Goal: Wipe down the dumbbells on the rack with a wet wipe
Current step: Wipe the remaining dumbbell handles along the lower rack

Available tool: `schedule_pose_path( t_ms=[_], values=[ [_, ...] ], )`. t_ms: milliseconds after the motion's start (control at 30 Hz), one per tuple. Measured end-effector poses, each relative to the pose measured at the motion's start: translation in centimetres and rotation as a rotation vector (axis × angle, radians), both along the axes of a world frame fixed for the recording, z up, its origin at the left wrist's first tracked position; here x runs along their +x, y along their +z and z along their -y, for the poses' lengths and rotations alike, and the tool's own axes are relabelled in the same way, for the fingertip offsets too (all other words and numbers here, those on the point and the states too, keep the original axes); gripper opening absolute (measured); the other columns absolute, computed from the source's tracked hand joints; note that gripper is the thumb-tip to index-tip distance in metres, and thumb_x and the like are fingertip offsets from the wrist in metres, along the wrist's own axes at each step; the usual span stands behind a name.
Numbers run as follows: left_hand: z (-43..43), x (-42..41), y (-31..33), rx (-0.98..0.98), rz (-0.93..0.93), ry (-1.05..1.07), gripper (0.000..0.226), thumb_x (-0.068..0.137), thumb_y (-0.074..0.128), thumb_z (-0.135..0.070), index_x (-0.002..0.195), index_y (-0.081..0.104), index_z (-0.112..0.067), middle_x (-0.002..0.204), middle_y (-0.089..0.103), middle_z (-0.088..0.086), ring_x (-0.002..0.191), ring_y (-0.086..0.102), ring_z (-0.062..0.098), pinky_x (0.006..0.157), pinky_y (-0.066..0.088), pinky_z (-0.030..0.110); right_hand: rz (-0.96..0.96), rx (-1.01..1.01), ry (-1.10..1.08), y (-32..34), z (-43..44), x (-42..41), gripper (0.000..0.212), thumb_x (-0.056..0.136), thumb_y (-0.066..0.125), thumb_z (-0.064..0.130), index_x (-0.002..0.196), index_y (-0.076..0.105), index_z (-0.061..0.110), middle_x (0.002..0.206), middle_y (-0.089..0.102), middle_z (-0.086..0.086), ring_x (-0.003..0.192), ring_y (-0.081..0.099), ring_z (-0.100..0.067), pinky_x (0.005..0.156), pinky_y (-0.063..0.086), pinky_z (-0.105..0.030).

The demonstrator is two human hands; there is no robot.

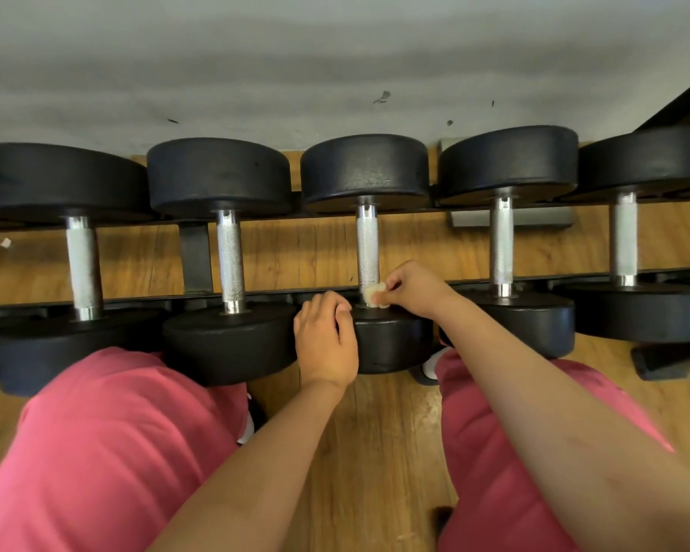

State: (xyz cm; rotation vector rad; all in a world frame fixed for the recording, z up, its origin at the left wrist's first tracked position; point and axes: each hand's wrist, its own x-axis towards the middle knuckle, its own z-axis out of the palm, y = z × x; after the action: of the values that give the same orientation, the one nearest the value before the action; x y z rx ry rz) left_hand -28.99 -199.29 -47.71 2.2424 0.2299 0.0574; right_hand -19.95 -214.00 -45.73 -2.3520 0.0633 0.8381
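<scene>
Black round heads and silver knurled handles mark the five dumbbells point(232, 256) lying side by side across a low black metal rack point(136, 301), each with one head far, by the grey wall point(335, 53), and one head near. The middle dumbbell point(368, 245) has a bright steel handle, finely cross-hatched, with a smooth polished collar at the far end. Its matt black heads show a faint pebbled grain. A small crumpled wet wipe point(375, 294), off-white with a yellowish tinge and wadded into a ball, sits at the near end of that handle, right where it meets the near head. The person's right grip point(415, 290) is clamped on the wipe, thumb and fingertips pinching it against the base of the handle. The left grip point(325, 340) lies on the left edge of the same near head, its fingers curled over the rim and holding it. Knees in pink trousers point(108, 452) flank both forearms, above a brown wooden floor point(375, 432) that also shows between the rack's rails. A tiny white scrap point(5, 243) lies on the floor at far left.
</scene>
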Motion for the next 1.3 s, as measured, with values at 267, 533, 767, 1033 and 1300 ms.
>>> schedule_pose_path(
  t_ms=[267, 533, 767, 1033, 1300],
  values=[
    [-3.1, 1.2, 3.9, -0.472, -0.411, -0.078, 0.016, 0.1, 0.051, -0.019, 0.112, 0.062, -0.019, 0.112, 0.064, -0.003, 0.108, 0.056, 0.007, 0.092, 0.041, 0.017, 0.085, 0.38, -0.201, 3.0, -0.4, -2.8, 0.005, 0.087, 0.071, 0.018, 0.083, 0.073, 0.016, 0.083, 0.068, -0.002, 0.079, 0.06, -0.011, 0.074, 0.045, -0.022],
    [-4.3, -0.4, 9.2, -0.745, -0.403, -0.149, 0.026, 0.1, 0.051, -0.016, 0.125, 0.06, -0.015, 0.113, 0.07, 0.002, 0.106, 0.065, 0.014, 0.095, 0.05, 0.029, -0.022, 0.829, -0.275, 6.7, -1.4, -7.0, 0.03, 0.089, 0.062, 0.0, 0.116, 0.063, 0.014, 0.108, 0.069, -0.016, 0.094, 0.065, -0.016, 0.081, 0.051, -0.026],
    [-4.8, -1.7, 9.9, -0.714, -0.329, -0.024, 0.006, 0.095, 0.06, -0.011, 0.09, 0.063, -0.009, 0.098, 0.07, 0.005, 0.092, 0.068, 0.013, 0.078, 0.057, 0.023, 0.169, 0.706, -0.496, 6.7, -1.7, -9.4, 0.013, 0.086, 0.067, 0.004, 0.095, 0.063, 0.012, 0.098, 0.069, -0.006, 0.093, 0.064, -0.014, 0.085, 0.051, -0.021],
    [-5.9, 1.3, 6.2, -0.377, -0.276, 0.092, 0.012, 0.092, 0.064, -0.01, 0.083, 0.057, -0.016, 0.095, 0.065, 0.0, 0.095, 0.063, 0.017, 0.088, 0.054, 0.035, 0.5, 0.016, -0.466, 1.1, -2.2, -9.6, 0.026, 0.101, 0.047, 0.025, 0.111, 0.064, 0.009, 0.109, 0.063, -0.005, 0.115, 0.049, -0.022, 0.098, 0.038, -0.034],
    [-3.5, 6.6, 3.0, -0.093, -0.239, -0.043, 0.008, 0.095, 0.059, -0.013, 0.092, 0.052, -0.017, 0.094, 0.061, 0.001, 0.091, 0.058, 0.016, 0.076, 0.046, 0.024, 0.71, -0.202, -0.467, -1.9, -3.5, -8.9, 0.04, 0.092, 0.028, 0.027, 0.085, 0.065, 0.014, 0.085, 0.062, -0.004, 0.085, 0.055, -0.027, 0.089, 0.037, -0.041]
  ],
)
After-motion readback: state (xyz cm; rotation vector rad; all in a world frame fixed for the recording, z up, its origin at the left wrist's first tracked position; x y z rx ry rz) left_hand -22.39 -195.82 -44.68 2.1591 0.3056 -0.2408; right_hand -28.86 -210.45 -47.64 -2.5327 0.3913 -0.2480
